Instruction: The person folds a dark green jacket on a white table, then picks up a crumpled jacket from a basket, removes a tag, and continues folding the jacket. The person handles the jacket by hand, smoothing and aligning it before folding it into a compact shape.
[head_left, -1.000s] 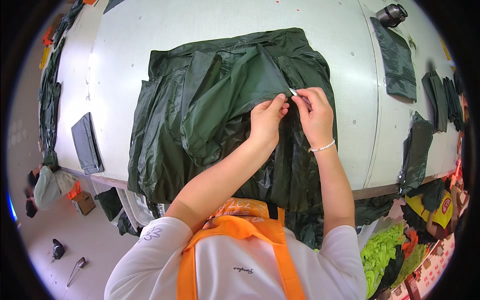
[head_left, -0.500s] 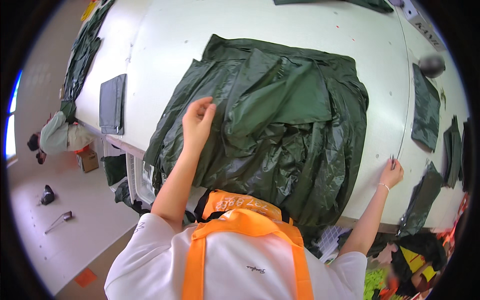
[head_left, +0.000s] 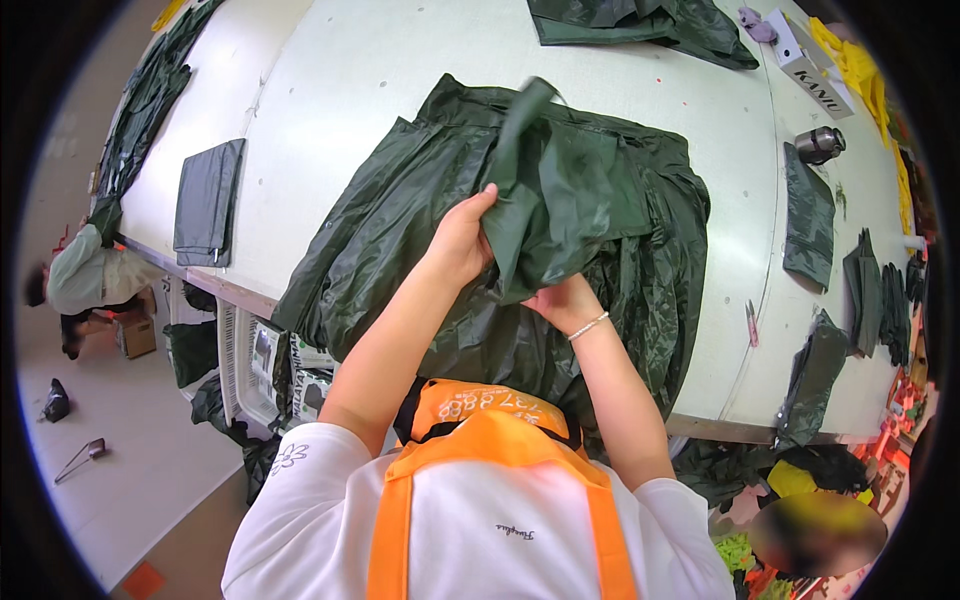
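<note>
A dark green, shiny coated garment lies spread on the white table in front of me. A loose matte green piece of its fabric is lifted off the pile, its upper end folded over and slightly blurred. My left hand grips the left edge of this piece, thumb up. At its lower edge, my right hand holds the same fabric, fingers partly hidden under it. A pair of thread snips lies on the table to the right, apart from both hands.
A folded dark green piece lies left on the white table. Along the right are a dark metal flask, a white box and several folded garments. A white crate stands below the left edge. Another person bends at far left.
My right hand has let go of the snips, leaving them on the table, and moved left to the fabric. My left hand has moved right and taken hold of the green piece, which is now raised.
</note>
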